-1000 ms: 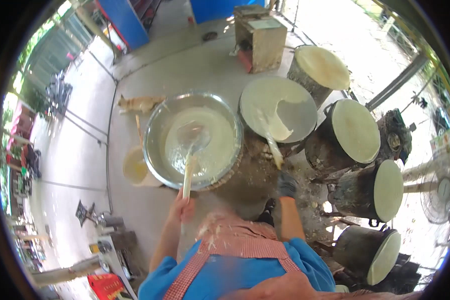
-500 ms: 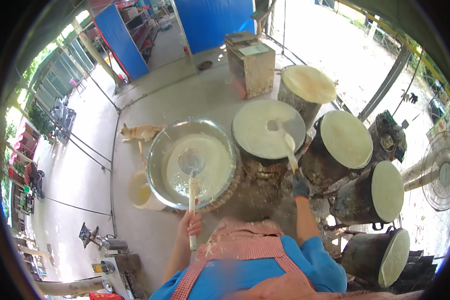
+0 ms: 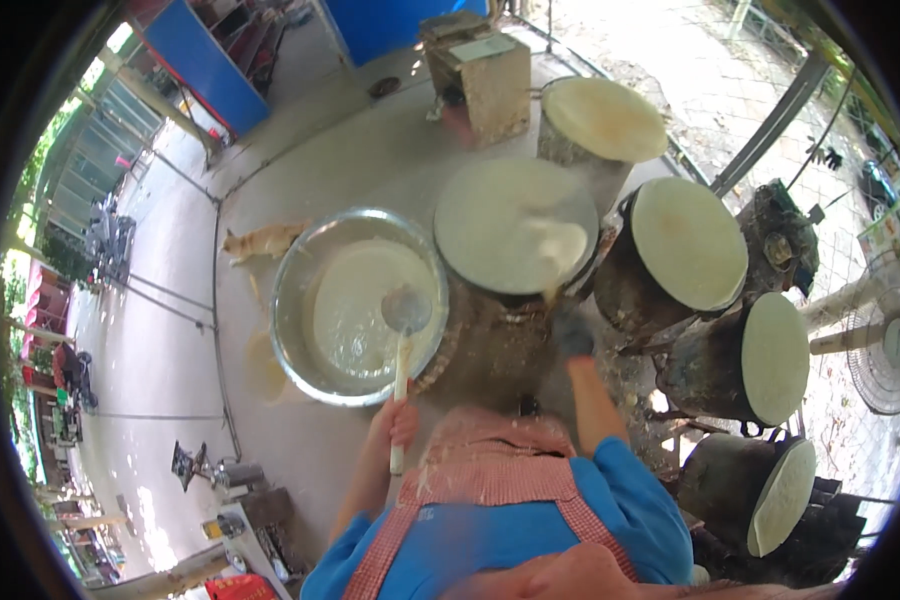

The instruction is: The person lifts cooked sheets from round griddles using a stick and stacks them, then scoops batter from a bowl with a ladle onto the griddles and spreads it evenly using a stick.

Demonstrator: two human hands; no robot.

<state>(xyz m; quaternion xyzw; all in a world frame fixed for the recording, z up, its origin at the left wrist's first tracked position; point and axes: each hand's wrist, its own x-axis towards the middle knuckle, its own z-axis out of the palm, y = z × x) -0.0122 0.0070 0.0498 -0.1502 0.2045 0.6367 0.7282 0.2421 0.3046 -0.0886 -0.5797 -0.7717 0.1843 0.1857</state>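
Observation:
My left hand (image 3: pixel 395 425) is closed around the pale long handle of a ladle (image 3: pixel 406 310). The ladle's round bowl is over the right part of a wide metal basin (image 3: pixel 281 338) of creamy white batter (image 3: pixel 355 330). On my right hand (image 3: pixel 573 332) is a dark glove, its fingers wrapped round the handle of a flat pale paddle (image 3: pixel 560 250), smeared by motion. The paddle lies over the near right part of a round griddle (image 3: pixel 480 205) coated with pale batter. Whether it touches the coating I cannot tell.
Several blackened drum-like pots with pale round tops curve along my right, including one pot (image 3: pixel 660 265) beside my gloved hand. A cat (image 3: pixel 265 242) lies behind the basin. A wooden cabinet (image 3: pixel 495 90) stands at the back, a fan (image 3: pixel 875 345) far right.
The ladle bowl has moved to the right within the basin. My gloved hand has shifted slightly left with the paddle, whose head now lies nearer the griddle's front right. The view has tilted slightly.

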